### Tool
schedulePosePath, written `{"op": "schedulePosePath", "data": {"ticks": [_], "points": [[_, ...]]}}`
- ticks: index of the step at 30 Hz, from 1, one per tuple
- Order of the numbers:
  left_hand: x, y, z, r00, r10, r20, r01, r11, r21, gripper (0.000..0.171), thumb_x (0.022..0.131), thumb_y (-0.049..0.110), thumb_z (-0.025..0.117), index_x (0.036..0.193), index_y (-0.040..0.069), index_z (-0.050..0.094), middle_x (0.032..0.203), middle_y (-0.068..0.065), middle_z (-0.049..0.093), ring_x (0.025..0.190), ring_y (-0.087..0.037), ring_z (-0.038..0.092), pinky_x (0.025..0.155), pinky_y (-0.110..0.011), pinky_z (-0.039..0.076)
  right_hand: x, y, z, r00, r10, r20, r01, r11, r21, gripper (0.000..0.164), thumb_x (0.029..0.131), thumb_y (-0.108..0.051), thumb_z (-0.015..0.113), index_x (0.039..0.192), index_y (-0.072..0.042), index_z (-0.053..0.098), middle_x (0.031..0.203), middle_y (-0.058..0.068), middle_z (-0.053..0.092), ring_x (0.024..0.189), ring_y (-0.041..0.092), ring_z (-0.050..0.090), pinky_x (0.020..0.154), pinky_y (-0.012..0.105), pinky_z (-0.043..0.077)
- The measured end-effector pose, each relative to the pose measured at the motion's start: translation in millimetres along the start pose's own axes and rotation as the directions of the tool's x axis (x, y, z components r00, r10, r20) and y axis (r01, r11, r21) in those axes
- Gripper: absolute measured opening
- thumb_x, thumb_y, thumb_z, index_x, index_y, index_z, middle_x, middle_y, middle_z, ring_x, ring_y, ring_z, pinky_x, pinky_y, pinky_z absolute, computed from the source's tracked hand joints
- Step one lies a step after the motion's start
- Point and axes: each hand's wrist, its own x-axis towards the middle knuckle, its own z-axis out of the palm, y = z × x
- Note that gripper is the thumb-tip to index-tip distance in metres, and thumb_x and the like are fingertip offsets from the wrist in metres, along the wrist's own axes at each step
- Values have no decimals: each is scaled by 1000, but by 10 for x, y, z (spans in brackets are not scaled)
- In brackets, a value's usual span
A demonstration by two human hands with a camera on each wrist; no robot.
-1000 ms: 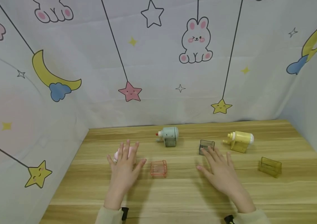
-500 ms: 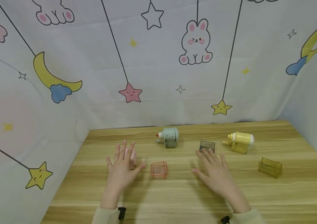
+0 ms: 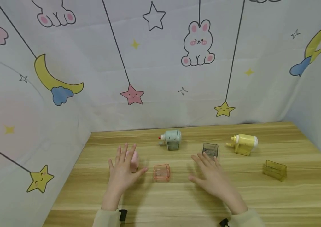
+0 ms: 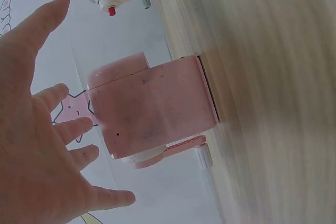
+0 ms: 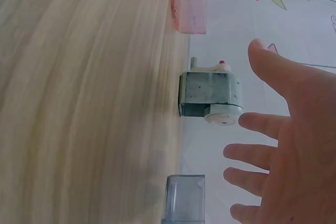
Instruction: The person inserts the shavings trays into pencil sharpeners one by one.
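Note:
My left hand (image 3: 124,171) is spread with straight fingers in front of a pink crank pencil sharpener (image 4: 157,108), partly hiding it in the head view. A gap shows between palm and sharpener in the left wrist view. Just right of it sits a clear red shavings drawer (image 3: 161,172). My right hand (image 3: 213,176) hovers with spread fingers, holding nothing. Nearest to its fingertips is a clear grey drawer (image 3: 210,150), its lower edge partly covered in the head view. A pale blue-green crank sharpener (image 5: 210,87) stands beyond, between the hands.
A yellow crank sharpener (image 3: 244,144) stands at the back right of the wooden table (image 3: 174,205). A clear olive-yellow drawer (image 3: 274,170) lies in front of it. A printed cloth (image 3: 160,63) hangs behind the table and along both sides.
My right hand has drifted left, uncovering more of the grey drawer. The left hand has shifted slightly left, showing more of the pink sharpener. The sharpeners and drawers stay put.

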Motion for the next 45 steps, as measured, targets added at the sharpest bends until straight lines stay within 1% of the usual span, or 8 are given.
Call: {"op": "schedulePosePath", "data": {"ticks": [3, 9, 19, 24, 27, 34, 39, 45], "points": [[4, -18, 9, 1000, 4, 3, -4, 1000, -7, 93, 71, 61, 62, 145, 26, 17, 152, -9, 9, 133, -26, -7, 93, -79, 5, 24, -40, 23, 1000, -21, 3, 21, 1000, 19, 79, 77, -56, 58, 140, -18, 32, 144, 15, 31, 131, 28, 16, 107, 60, 13], [20, -53, 34, 1000, 16, 0, -16, 1000, -8, 93, 71, 62, 61, 145, 31, 13, 152, -8, 9, 133, -25, -8, 92, -80, 6, 89, -100, 76, 999, -44, 1, 44, 997, 56, 82, 73, -53, 64, 140, -17, 32, 144, 17, 32, 131, 30, 17, 106, 60, 12], [25, -84, 37, 1000, 20, -7, -20, 1000, -17, 92, 72, 57, 63, 145, 32, 13, 152, -10, 13, 133, -27, -5, 92, -80, 9, 165, -160, 126, 999, -41, 25, 38, 995, 88, 85, 71, -53, 66, 140, -18, 32, 144, 16, 31, 131, 28, 17, 107, 59, 11], [22, -107, 40, 1000, 8, -3, -8, 1000, -22, 92, 72, 58, 63, 145, 33, 12, 152, -9, 14, 133, -27, -5, 93, -79, 9, 197, -192, 155, 998, -43, 50, 38, 994, 105, 86, 70, -54, 66, 140, -17, 33, 143, 17, 32, 131, 27, 16, 108, 58, 10], [37, -120, 46, 1000, 1, 1, -1, 999, -34, 92, 72, 58, 63, 145, 32, 13, 151, -9, 15, 133, -27, -5, 93, -79, 9, 220, -209, 178, 997, -48, 57, 42, 994, 105, 87, 69, -55, 67, 140, -17, 33, 143, 17, 33, 131, 27, 16, 107, 58, 11], [82, -128, 76, 1000, -14, 4, 14, 998, -68, 90, 72, 57, 64, 144, 24, 22, 150, -11, 17, 134, -28, -3, 93, -79, 10, 294, -244, 283, 993, -68, 96, 56, 991, 125, 90, 69, -54, 67, 141, -16, 29, 144, 17, 31, 131, 31, 17, 107, 58, 14], [84, -138, 98, 999, -31, 10, 31, 997, -72, 89, 72, 56, 64, 144, 25, 21, 151, -10, 15, 133, -28, -2, 94, -78, 10, 347, -273, 321, 991, -78, 104, 65, 990, 129, 93, 67, -56, 68, 141, -13, 30, 143, 19, 32, 130, 33, 20, 107, 58, 16], [93, -168, 113, 999, -37, -4, 37, 997, -69, 88, 73, 55, 64, 144, 24, 22, 150, -11, 17, 133, -34, 5, 93, -78, 13, 408, -303, 352, 989, -98, 112, 81, 985, 149, 96, 66, -55, 69, 140, -10, 30, 142, 21, 34, 128, 36, 23, 105, 59, 19]]}}
